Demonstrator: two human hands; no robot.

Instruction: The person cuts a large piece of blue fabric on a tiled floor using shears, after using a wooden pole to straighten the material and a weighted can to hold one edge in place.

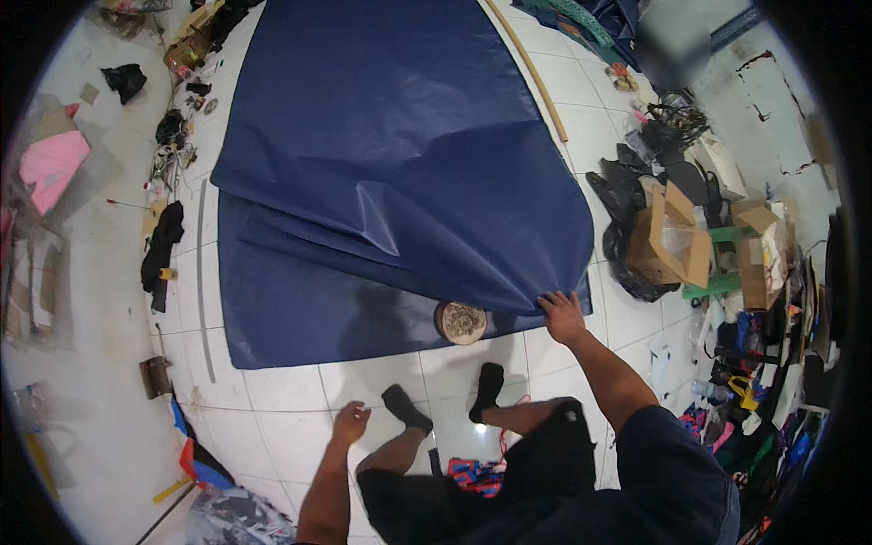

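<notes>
Tiled floor (282,391) w/ blue sheet (381,100), 2 layers; R hand (561,315) grip pinches upper layer's near-R edge, prob. for tension; L hand (351,423) empty, loosely parted; round block (463,323) on lower layer, prob. as wt.

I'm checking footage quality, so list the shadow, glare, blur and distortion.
Head view: a soft shadow falls on the sheet; glare whitens a spot on the floor; a round patch at upper right is blurred; the pole looks bowed, and the corners go black.

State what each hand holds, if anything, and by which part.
Right hand: the blue sheet, by the near edge of its folded-over layer, toward the right. Left hand: nothing visible.
</notes>
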